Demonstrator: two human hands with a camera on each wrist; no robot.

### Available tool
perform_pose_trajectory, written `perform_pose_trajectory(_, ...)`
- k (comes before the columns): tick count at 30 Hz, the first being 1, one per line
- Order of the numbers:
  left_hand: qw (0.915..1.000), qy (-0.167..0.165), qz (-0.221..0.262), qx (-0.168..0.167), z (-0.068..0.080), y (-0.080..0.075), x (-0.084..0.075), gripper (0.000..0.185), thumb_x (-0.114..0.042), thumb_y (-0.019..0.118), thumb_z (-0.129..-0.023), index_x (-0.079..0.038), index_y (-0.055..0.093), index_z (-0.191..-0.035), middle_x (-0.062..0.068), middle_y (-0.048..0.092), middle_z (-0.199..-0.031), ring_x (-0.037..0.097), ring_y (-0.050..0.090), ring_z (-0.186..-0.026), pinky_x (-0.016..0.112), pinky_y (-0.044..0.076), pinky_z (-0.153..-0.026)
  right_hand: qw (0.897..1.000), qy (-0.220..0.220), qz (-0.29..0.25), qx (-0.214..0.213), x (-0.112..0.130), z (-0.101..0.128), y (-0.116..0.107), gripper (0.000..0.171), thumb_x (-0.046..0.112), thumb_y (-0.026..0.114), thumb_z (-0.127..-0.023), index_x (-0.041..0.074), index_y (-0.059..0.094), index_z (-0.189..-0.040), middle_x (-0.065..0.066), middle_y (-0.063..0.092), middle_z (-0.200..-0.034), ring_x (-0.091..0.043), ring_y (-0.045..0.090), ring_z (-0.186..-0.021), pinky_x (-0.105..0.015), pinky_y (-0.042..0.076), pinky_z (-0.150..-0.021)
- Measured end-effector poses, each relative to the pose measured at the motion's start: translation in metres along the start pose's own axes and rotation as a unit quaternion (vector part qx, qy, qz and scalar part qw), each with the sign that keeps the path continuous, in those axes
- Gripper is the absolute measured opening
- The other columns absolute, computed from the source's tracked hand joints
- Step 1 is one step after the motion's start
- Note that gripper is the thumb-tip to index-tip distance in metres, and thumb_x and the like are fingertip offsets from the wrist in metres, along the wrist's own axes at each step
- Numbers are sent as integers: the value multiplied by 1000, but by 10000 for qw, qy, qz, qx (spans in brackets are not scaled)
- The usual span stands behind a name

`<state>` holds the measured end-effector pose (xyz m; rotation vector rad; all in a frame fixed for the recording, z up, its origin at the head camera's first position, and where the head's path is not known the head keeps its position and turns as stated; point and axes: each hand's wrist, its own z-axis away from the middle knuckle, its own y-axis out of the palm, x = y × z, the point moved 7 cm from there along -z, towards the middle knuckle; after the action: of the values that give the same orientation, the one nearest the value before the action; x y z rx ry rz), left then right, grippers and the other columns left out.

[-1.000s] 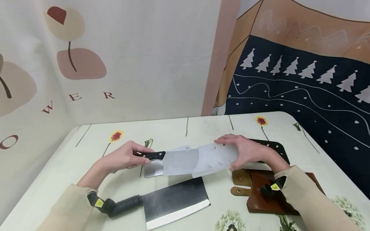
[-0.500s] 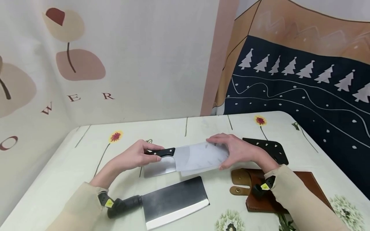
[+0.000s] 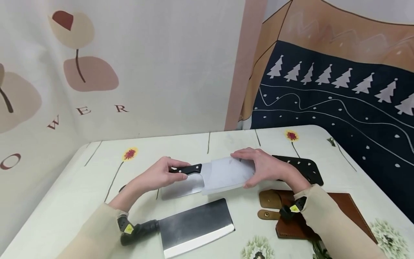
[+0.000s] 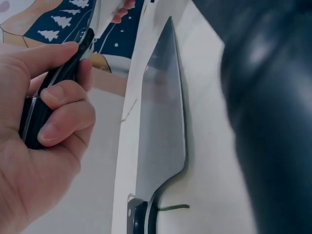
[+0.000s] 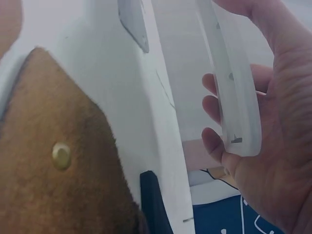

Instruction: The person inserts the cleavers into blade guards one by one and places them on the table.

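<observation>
My left hand (image 3: 163, 175) grips the black riveted handle of a kitchen knife (image 3: 193, 169), its fingers curled round it in the left wrist view. A frosted white blade guard (image 3: 223, 176) covers most of that knife's blade, leaving a strip bare by the handle. With thumb and fingers on opposite edges, my right hand (image 3: 268, 167) holds the guard's far end; the right wrist view shows the guard (image 5: 239, 92) between them. The knife is held above the table. Below it lies a second kitchen knife (image 4: 163, 117), its handle mostly hidden by my left hand in the head view.
A large cleaver (image 3: 197, 225) with a black handle lies in front of the hands. At right, partly under my forearm, is a brown leather sheath (image 3: 343, 208) with snap straps. Behind it rests a black blade guard (image 3: 307, 169) with holes.
My left hand has moved right with the knife, so the blade has slid deeper into the white guard. My right hand has shifted slightly left. The other things lie where they were.
</observation>
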<state>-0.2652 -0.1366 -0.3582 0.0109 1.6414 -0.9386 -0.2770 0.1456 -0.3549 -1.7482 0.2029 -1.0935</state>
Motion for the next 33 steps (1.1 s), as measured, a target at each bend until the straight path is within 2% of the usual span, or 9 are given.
perform_pose_trajectory(6,9998,-19,-182,-33,1,3,-3,35,-11,71,-94,0,70,-126,7,71,-103,19,59,-77,27,42,-65,9999,138,48,-8,-1,4,0,93,37,88,-65,9,56,-147,-14,49,-151,-36,42,-139,-58,42,-104)
perform_pose_trajectory(11,9995,69,-277,-99,-2,2,-4,34,-11,72,-94,-1,71,-126,6,71,-105,20,60,-81,28,45,-70,9999,98,29,-42,-3,4,-3,93,37,88,-65,9,56,-148,-14,49,-151,-36,42,-139,-59,41,-105)
perform_pose_trajectory(16,9991,125,-368,-145,-7,-2,-5,34,-11,72,-94,1,71,-125,9,72,-107,19,60,-81,29,45,-69,9999,36,-40,-111,-5,1,-6,93,36,89,-65,7,56,-147,-15,50,-151,-37,41,-140,-60,39,-107)
perform_pose_trajectory(21,9979,-69,-575,-300,-16,-11,-2,34,-13,73,-94,2,71,-123,10,72,-105,19,59,-80,33,46,-69,9999,8,26,-165,-9,-7,-9,90,33,89,-67,5,56,-146,-17,50,-151,-38,41,-140,-59,40,-106)
perform_pose_trajectory(27,9949,-131,-873,-478,-29,-25,2,30,-14,74,-94,1,72,-119,6,72,-97,20,60,-83,36,48,-74,9995,196,213,-92,-17,-19,-13,90,34,88,-71,4,53,-148,-20,47,-152,-40,39,-141,-58,39,-108)
perform_pose_trajectory(29,9941,-195,-924,-527,-32,-30,6,30,-13,73,-94,2,72,-120,6,72,-95,20,61,-81,35,50,-73,9994,242,244,-77,-20,-25,-15,90,33,88,-72,3,53,-148,-20,47,-153,-39,39,-141,-57,38,-109)
perform_pose_trajectory(33,9942,-347,-821,-595,-41,-39,15,32,-10,71,-94,5,68,-123,12,71,-96,29,66,-78,39,55,-69,9988,358,330,-99,-27,-36,-19,90,32,89,-73,2,51,-149,-19,47,-154,-37,39,-141,-55,37,-111)
